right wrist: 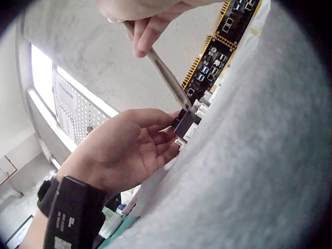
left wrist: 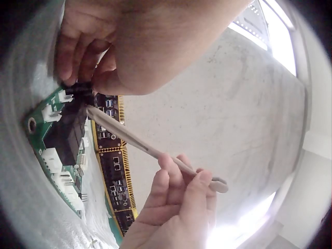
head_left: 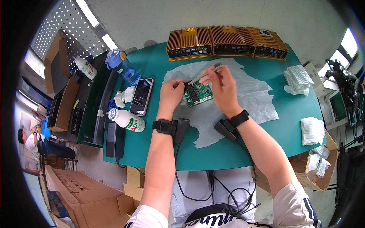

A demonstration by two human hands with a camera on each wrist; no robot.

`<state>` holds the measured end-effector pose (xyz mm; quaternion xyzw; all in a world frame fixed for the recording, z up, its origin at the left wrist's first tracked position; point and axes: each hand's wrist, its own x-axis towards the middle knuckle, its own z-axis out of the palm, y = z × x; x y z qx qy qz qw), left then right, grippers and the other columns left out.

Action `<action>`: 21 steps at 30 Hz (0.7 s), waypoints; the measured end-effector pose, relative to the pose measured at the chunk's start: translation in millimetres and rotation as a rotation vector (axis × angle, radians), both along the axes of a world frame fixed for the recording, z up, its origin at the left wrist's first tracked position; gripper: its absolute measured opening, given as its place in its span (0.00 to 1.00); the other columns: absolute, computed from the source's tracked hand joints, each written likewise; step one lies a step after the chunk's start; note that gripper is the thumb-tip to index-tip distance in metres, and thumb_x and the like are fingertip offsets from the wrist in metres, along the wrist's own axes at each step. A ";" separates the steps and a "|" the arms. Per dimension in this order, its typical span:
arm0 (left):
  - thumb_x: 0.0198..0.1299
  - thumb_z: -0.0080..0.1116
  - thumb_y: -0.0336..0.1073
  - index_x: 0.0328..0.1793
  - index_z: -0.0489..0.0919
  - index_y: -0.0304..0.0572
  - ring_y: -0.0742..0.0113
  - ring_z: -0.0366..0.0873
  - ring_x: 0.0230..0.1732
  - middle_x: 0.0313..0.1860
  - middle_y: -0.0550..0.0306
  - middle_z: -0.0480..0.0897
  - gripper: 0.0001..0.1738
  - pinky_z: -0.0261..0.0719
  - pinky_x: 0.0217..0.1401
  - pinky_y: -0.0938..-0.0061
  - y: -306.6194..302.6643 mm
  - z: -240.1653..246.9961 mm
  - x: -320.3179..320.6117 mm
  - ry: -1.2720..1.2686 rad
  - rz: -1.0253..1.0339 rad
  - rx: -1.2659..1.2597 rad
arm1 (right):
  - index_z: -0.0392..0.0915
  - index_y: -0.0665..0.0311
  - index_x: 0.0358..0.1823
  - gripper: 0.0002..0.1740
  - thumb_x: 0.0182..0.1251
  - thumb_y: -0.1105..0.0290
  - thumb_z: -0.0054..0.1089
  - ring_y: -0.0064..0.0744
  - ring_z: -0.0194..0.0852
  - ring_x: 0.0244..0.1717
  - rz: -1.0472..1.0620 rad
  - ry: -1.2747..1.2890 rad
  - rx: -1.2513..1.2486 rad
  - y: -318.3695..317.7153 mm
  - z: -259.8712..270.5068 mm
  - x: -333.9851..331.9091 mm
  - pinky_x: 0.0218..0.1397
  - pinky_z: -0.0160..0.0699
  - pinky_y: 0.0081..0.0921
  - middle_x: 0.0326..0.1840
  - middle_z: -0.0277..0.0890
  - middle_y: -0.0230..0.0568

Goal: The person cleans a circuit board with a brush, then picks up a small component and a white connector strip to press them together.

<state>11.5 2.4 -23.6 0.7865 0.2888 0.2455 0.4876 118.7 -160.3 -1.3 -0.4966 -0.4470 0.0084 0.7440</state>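
A green circuit board [head_left: 204,92] with black blocks and white connectors lies on a pale foam sheet [head_left: 243,102]. The left hand [head_left: 172,95] pinches a small black part [left wrist: 79,89] at the board's corner, with its fingers curled. In the right hand [head_left: 224,89] a thin beige tool [left wrist: 140,142] is pinched between thumb and fingers. The tool's tip meets the board area beside that black part, close to the left fingertips, as the right wrist view also shows with the left hand [right wrist: 124,150] and the tool [right wrist: 168,78].
Three gold finned boxes [head_left: 232,40] stand along the back of the green table [head_left: 159,152]. To the left are a blue bottle [head_left: 123,68], a phone [head_left: 142,97], a white bottle [head_left: 127,120] and a black box [head_left: 114,140]. Wrapped packets [head_left: 298,79] lie at the right.
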 end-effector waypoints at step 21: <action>0.68 0.55 0.32 0.52 0.86 0.33 0.79 0.75 0.31 0.33 0.63 0.83 0.14 0.74 0.35 0.81 -3.4 1.6 -0.4 -0.003 0.006 0.030 | 0.66 0.69 0.45 0.05 0.81 0.74 0.47 0.20 0.71 0.33 -0.134 0.071 0.061 -0.9 2.0 2.5 0.39 0.74 0.19 0.41 0.76 0.39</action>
